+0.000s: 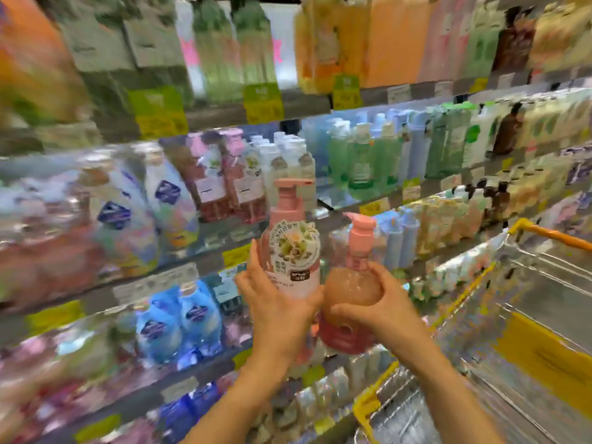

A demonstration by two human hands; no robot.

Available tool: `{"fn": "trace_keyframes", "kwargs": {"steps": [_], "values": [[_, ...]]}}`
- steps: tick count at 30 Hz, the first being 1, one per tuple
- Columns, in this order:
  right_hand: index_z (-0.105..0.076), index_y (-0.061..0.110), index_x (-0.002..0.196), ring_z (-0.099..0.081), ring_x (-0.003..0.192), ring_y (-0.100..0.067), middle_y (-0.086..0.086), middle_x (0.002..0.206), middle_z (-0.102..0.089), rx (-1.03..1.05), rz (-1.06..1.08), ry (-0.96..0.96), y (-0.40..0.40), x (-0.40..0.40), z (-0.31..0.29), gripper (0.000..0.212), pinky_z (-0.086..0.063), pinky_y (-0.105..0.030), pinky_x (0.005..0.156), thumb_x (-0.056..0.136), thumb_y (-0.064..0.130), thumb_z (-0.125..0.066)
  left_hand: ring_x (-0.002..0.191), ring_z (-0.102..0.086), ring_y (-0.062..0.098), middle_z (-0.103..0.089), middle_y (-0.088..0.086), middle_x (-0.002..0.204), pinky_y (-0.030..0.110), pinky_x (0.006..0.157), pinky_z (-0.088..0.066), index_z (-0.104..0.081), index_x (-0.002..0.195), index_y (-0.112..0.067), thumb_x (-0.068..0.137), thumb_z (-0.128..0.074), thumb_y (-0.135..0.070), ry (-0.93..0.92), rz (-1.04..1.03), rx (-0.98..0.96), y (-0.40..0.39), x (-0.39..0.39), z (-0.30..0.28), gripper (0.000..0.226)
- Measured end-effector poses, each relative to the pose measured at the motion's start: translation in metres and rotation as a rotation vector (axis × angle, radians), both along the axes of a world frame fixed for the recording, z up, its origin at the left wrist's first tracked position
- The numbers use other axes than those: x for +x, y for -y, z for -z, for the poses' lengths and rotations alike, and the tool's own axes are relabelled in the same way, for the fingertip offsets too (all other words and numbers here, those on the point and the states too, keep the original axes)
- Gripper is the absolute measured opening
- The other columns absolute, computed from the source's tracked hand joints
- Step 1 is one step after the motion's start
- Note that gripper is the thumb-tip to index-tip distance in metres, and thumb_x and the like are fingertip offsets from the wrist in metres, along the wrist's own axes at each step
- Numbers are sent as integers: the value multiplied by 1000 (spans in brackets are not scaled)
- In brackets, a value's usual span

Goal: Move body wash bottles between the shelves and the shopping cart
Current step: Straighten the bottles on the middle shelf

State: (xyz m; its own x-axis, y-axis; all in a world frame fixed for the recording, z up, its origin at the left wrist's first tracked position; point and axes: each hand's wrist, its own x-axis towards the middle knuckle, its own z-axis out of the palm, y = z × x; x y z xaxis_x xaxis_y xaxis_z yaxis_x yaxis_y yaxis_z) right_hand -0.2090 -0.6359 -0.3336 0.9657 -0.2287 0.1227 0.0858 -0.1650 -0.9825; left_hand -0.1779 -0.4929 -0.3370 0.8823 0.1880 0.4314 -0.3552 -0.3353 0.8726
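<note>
While the left hand (pixel 282 312) is gripping a labelled pink pump bottle (pixel 293 248) and the right hand (pixel 381 310) is clasping a second pink bottle (pixel 350 302), both left of the shopping cart (pixel 480 357), keeping them upright and apart is probably helping.

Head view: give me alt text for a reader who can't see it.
Each hand holds a pink pump bottle in front of blurred shelves: the left hand a labelled bottle, the right hand a tilted bottle. A wire cart with a yellow rim stands at right.
</note>
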Motion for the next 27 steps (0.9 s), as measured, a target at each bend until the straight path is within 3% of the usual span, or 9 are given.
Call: {"fn": "trace_keyframes", "kwargs": {"steps": [5,6,8,10,12,15,20,23,27], "values": [[-49,37,93,-59,69,13,14,93,-62,-59,-257,19,-95,-9,-18,64,-45,-5,60,56,1,-87,126,-36,29,-30,-3,124,41,106,-34,-17,147,-26,52,-83,-35,57,-297,-24,-102,-33,-8,116],[-49,36,92,-59,67,13,13,93,-63,-61,-305,24,-111,-12,-21,63,-45,-5,59,57,0,-86,126,-34,27,-30,0,127,37,107,-32,-17,147,-25,53,-85,-33,64,-349,-25,-119,-42,-10,116],[-52,33,93,-62,68,9,7,92,-67,-59,-396,11,-140,-18,-25,60,-48,-8,63,57,-2,-85,121,-29,14,-29,6,130,17,98,-23,-16,148,-23,58,-88,-25,76,-421,-21,-147,-60,-14,116],[-55,32,96,-64,71,4,4,93,-69,-72,-471,3,-167,-26,-22,61,-50,-12,65,56,-2,-86,118,-26,6,-26,1,127,10,91,-17,-15,148,-22,60,-87,-22,84,-479,-14,-172,-81,-12,113],[-54,34,95,-62,67,4,12,88,-65,-84,-534,4,-194,-36,-18,60,-47,-8,59,57,0,-86,128,-25,11,-23,-1,129,17,100,-19,-15,148,-25,60,-86,-25,67,-555,-35,-196,-100,-7,113],[-49,36,103,-58,72,7,18,89,-59,-101,-647,3,-234,-48,-15,66,-46,-5,58,60,4,-86,131,-30,25,-26,4,131,40,111,-29,-15,146,-28,53,-84,-39,40,-683,-6,-233,-127,0,116],[-49,39,98,-59,73,7,17,90,-60,-120,-770,-6,-303,-59,-6,63,-47,-8,63,59,7,-87,108,-33,6,-24,-4,114,14,90,-31,-18,147,-23,60,-87,-23,50,-795,-52,-294,-154,11,111],[-48,42,97,-60,80,5,18,94,-61,-120,-798,-41,-347,-58,8,63,-50,-14,69,59,8,-86,112,-27,5,-21,-8,115,22,95,-30,-12,146,-29,59,-88,-30,32,-816,8,-338,-159,27,116],[-47,39,104,-60,83,6,18,97,-61,-130,-799,-75,-390,-50,23,66,-51,-11,67,61,9,-86,112,-30,7,-22,-9,115,26,95,-34,-11,147,-32,58,-88,-32,24,-803,-5,-383,-150,44,117]]}}
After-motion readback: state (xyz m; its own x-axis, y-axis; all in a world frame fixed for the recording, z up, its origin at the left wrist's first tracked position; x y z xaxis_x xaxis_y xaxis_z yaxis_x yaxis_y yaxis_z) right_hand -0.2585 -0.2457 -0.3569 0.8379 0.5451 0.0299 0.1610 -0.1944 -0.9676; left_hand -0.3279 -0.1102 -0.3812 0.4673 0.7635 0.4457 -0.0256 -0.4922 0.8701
